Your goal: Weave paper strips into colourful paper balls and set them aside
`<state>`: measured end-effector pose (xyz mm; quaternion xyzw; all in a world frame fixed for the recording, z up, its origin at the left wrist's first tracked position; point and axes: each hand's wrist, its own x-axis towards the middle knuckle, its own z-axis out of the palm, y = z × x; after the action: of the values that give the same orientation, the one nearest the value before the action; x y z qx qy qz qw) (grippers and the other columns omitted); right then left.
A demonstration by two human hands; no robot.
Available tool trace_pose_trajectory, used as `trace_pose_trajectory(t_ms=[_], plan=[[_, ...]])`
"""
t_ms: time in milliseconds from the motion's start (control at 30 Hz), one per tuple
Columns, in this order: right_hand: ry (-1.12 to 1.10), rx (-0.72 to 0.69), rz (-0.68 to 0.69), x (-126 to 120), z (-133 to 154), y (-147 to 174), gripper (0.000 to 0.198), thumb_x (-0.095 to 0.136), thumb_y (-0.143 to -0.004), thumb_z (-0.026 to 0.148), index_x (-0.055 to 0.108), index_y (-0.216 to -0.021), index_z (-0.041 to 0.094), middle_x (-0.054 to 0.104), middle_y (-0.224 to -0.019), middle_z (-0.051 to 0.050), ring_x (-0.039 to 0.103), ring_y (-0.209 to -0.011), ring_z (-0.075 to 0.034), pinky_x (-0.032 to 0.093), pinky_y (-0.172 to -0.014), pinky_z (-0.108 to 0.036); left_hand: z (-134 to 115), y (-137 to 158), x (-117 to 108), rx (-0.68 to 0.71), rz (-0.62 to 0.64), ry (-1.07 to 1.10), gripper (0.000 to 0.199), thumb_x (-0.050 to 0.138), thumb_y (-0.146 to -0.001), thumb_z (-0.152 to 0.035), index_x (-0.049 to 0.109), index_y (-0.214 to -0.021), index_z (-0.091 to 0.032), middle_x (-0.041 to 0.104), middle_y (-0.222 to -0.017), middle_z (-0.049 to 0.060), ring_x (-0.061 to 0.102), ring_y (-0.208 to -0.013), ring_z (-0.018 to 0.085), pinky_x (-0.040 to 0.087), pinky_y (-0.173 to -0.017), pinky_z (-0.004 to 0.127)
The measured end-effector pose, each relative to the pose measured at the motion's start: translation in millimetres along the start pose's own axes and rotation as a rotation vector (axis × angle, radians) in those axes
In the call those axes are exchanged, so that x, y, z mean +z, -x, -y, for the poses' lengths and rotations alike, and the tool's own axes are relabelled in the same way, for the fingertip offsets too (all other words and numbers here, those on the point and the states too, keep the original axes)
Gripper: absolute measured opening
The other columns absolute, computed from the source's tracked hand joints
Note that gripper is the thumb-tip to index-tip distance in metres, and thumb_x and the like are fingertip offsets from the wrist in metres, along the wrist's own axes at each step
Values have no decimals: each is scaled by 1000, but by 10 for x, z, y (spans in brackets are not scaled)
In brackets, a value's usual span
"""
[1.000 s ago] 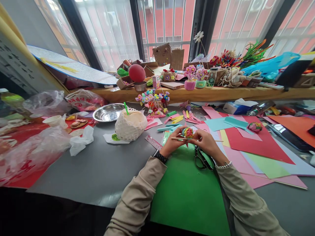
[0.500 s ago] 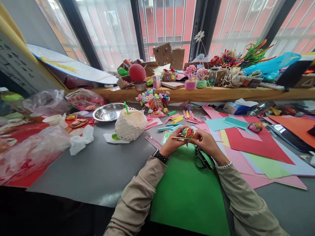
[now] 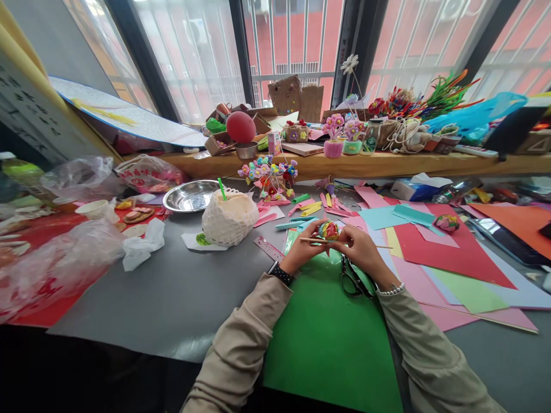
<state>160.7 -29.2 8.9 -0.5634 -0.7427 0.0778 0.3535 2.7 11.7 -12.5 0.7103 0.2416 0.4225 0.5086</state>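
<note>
Above the far part of a green sheet [image 3: 331,338], my left hand [image 3: 305,248] is closed on a small ball of coloured paper [image 3: 329,230] in red, yellow and blue-green. My right hand [image 3: 360,248] meets it from the other side, with thumb and fingers pinched on a thin wooden stick [image 3: 383,246]. The stick runs across in front of the ball and passes by both hands. Fingers hide part of the ball. Black-handled scissors [image 3: 352,280] lie on the green sheet just below my right hand.
Coloured paper sheets [image 3: 447,252] spread at the right, with another paper ball [image 3: 446,222] on them. Folded strips [image 3: 307,209] lie beyond my hands. At the left are a ruler [image 3: 268,248], a net-wrapped coconut [image 3: 230,218], a metal plate [image 3: 189,196] and plastic bags [image 3: 60,258].
Both hands stay in nearly the same place. The paper ball has turned slightly between the fingers, and the stick's left end sits a little higher.
</note>
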Motion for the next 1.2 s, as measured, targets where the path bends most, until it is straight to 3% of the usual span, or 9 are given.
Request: trace_pose_trajectory(t_ms=[400, 633, 867, 1200], plan=[[54, 29, -11, -3, 61, 25, 33, 44, -79, 45, 38, -59, 20, 47, -62, 0, 41, -55, -12, 29, -50, -24, 14, 3, 5, -18, 15, 57, 62, 67, -64, -29, 40, -120, -22, 49, -112, 8, 58, -81, 14, 48, -74, 29], [48, 12, -23, 1, 24, 8, 38, 51, -74, 49, 34, -56, 20, 43, -60, 1, 40, -54, -12, 29, -49, -24, -7, 0, 3, -9, -13, 28, 63, 68, -63, -26, 41, -120, -21, 49, -115, 9, 53, -96, 18, 44, -83, 31], [66, 25, -35, -12, 12, 10, 35, 53, -72, 47, 36, -57, 20, 44, -58, 2, 41, -53, -11, 28, -48, -24, -55, 6, -15, -130, 95, 202, 73, 71, -58, -26, 37, -123, -25, 48, -118, 8, 57, -90, 17, 46, -79, 32], [150, -41, -80, 38, 54, 30, 36, 44, -77, 50, 36, -59, 20, 47, -66, -2, 44, -61, -14, 31, -52, -25, -7, -3, -30, -180, -54, 80, 58, 67, -63, -34, 45, -115, -20, 61, -92, 5, 58, -83, 17, 44, -79, 32]])
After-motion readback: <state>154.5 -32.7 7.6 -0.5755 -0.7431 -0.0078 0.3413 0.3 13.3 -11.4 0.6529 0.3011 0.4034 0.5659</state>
